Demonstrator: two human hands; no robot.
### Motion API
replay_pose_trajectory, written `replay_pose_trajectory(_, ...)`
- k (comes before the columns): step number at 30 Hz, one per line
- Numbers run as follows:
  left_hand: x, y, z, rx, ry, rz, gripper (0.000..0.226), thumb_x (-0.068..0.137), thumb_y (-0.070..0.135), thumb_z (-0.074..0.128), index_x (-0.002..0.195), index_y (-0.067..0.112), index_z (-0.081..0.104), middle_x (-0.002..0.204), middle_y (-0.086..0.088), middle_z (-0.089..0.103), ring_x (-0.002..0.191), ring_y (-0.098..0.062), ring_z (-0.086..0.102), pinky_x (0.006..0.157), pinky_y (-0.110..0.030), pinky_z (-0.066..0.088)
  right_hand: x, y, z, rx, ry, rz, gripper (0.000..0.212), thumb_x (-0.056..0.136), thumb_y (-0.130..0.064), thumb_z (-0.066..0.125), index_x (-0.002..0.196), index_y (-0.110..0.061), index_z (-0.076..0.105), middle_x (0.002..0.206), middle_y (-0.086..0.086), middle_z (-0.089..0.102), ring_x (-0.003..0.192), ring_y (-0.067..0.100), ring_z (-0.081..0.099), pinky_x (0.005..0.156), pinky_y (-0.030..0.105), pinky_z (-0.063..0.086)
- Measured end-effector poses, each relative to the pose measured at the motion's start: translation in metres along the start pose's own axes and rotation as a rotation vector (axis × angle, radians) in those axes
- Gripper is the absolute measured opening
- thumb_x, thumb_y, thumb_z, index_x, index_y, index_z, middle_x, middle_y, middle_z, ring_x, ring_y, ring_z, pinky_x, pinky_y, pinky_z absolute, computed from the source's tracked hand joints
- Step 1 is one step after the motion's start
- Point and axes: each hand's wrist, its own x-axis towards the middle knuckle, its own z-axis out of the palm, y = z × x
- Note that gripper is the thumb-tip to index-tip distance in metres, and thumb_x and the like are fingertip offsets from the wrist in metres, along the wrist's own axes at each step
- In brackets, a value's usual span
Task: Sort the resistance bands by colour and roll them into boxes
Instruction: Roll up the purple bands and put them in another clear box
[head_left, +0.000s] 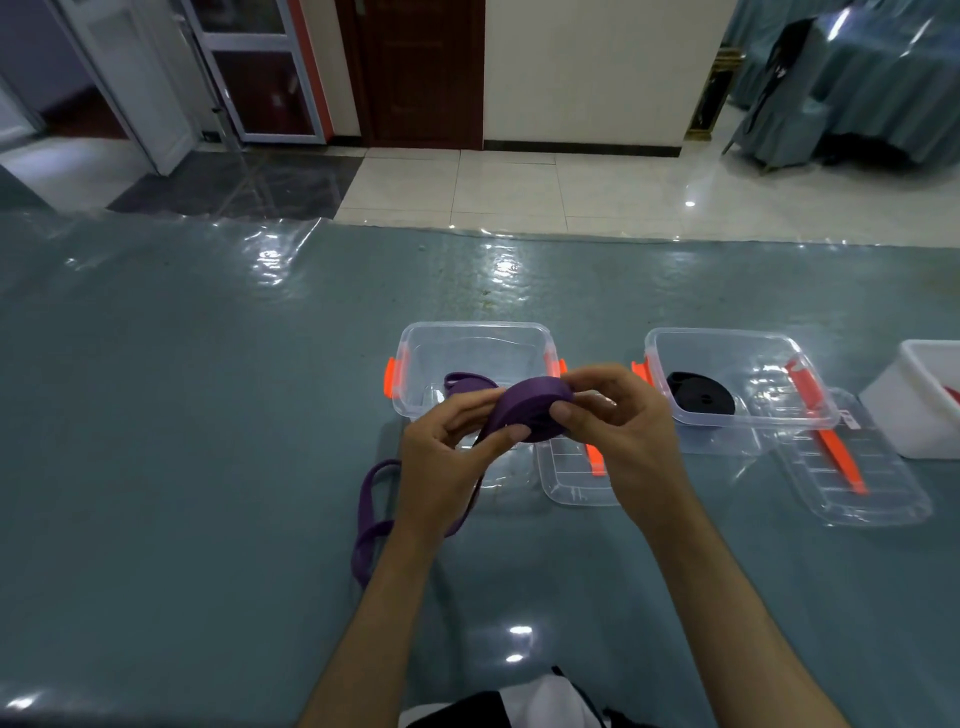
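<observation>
Both hands shared the grip: left hand (452, 457) and right hand (618, 421) pinched a purple band roll (532, 410), its loose tail (371, 519) trailing toward 7 o'clock on the glossy teal tabletop (208, 415). No writing was legible. At 12 o'clock sat a clear box (475, 343) holding another purple band (467, 382); at 2 o'clock, a box (727, 348) with a black roll (701, 400). Open tabletop lay toward 9 o'clock.
</observation>
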Motion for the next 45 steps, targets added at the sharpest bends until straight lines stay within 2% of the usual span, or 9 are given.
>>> replay_pose_trajectory(4, 0.003, -0.001, -0.013, 0.066, -0.088, -0.045, 0.041, 0.075, 0.016, 0.094, 0.111, 0.028, 0.078, 0.105, 0.008, 0.082, 0.100, -0.016, 0.079, 0.092, -0.029, 0.062, -0.001, 0.003, -0.002, -0.111, -0.111, 0.049, 0.021, 0.079, -0.015, 0.083, 0.097, -0.014, 0.072, 0.102, 0.003, 0.078, 0.101, 0.025, 0.076, 0.088, 0.042, 0.063)
replay_pose_trajectory(8, -0.003, 0.001, -0.005, 0.069, -0.095, -0.038, 0.041, 0.073, 0.027, 0.094, 0.110, 0.028, 0.078, 0.105, 0.009, 0.081, 0.100, -0.016, 0.079, 0.090, -0.027, 0.062, 0.003, -0.002, -0.005, -0.244, -0.108, 0.013, 0.023, 0.075, -0.022, 0.086, 0.084, -0.017, 0.066, 0.096, -0.006, 0.077, 0.093, 0.019, 0.077, 0.079, 0.026, 0.062)
replay_pose_trajectory(14, -0.001, -0.003, -0.003, 0.051, -0.041, -0.007, 0.050, 0.080, 0.013, 0.090, 0.126, 0.026, 0.075, 0.113, 0.007, 0.079, 0.106, -0.019, 0.076, 0.092, -0.026, 0.060, -0.002, 0.003, 0.007, -0.012, -0.018, 0.000, 0.018, 0.084, -0.016, 0.081, 0.100, -0.022, 0.075, 0.095, 0.002, 0.076, 0.094, 0.029, 0.076, 0.081, 0.037, 0.063)
replay_pose_trajectory(20, -0.001, 0.004, -0.003, -0.018, 0.085, 0.046, 0.043, 0.072, 0.024, 0.096, 0.105, 0.038, 0.072, 0.104, -0.003, 0.078, 0.098, -0.026, 0.078, 0.085, -0.025, 0.062, 0.000, 0.000, 0.008, -0.094, 0.003, 0.003, 0.025, 0.075, -0.016, 0.086, 0.086, -0.011, 0.065, 0.096, 0.004, 0.079, 0.093, 0.024, 0.078, 0.078, 0.031, 0.062)
replay_pose_trajectory(25, -0.002, 0.005, 0.001, -0.068, 0.004, 0.032, 0.041, 0.079, 0.009, 0.090, 0.116, 0.018, 0.077, 0.114, -0.001, 0.080, 0.108, -0.023, 0.077, 0.095, -0.029, 0.060, -0.003, -0.002, 0.008, 0.139, 0.042, 0.038, 0.019, 0.080, -0.018, 0.084, 0.097, -0.019, 0.076, 0.100, 0.013, 0.077, 0.094, 0.030, 0.077, 0.077, 0.036, 0.064)
replay_pose_trajectory(29, 0.001, 0.007, -0.003, -0.032, -0.011, 0.060, 0.047, 0.079, 0.010, 0.092, 0.120, 0.024, 0.076, 0.114, 0.002, 0.080, 0.108, -0.020, 0.077, 0.094, -0.025, 0.060, -0.004, -0.003, 0.000, 0.079, 0.002, 0.065, 0.018, 0.080, -0.011, 0.082, 0.088, -0.008, 0.066, 0.101, 0.012, 0.078, 0.095, 0.029, 0.078, 0.078, 0.031, 0.063)
replay_pose_trajectory(37, 0.000, 0.009, 0.005, -0.137, 0.000, 0.019, 0.035, 0.080, 0.017, 0.088, 0.112, 0.031, 0.082, 0.114, 0.000, 0.081, 0.107, -0.019, 0.078, 0.094, -0.026, 0.060, -0.006, -0.005, 0.002, 0.241, 0.049, 0.075, 0.020, 0.076, -0.026, 0.086, 0.094, -0.023, 0.078, 0.100, 0.009, 0.077, 0.095, 0.027, 0.077, 0.077, 0.035, 0.065)
replay_pose_trajectory(42, 0.001, 0.012, 0.001, -0.063, 0.023, 0.072, 0.035, 0.076, 0.022, 0.093, 0.107, 0.031, 0.080, 0.105, 0.002, 0.081, 0.098, -0.022, 0.080, 0.084, -0.026, 0.063, -0.002, -0.011, -0.008, -0.001, -0.001, 0.036, 0.024, 0.078, -0.016, 0.084, 0.084, -0.005, 0.063, 0.101, 0.016, 0.078, 0.092, 0.032, 0.078, 0.074, 0.034, 0.065)
replay_pose_trajectory(45, 0.001, 0.015, 0.008, -0.133, 0.037, 0.035, 0.030, 0.075, 0.020, 0.091, 0.101, 0.033, 0.081, 0.103, 0.003, 0.081, 0.099, -0.018, 0.079, 0.086, -0.025, 0.062, -0.001, -0.015, -0.007, 0.031, 0.035, 0.010, 0.022, 0.080, -0.016, 0.083, 0.099, -0.013, 0.073, 0.099, 0.020, 0.075, 0.093, 0.032, 0.078, 0.072, 0.032, 0.065)
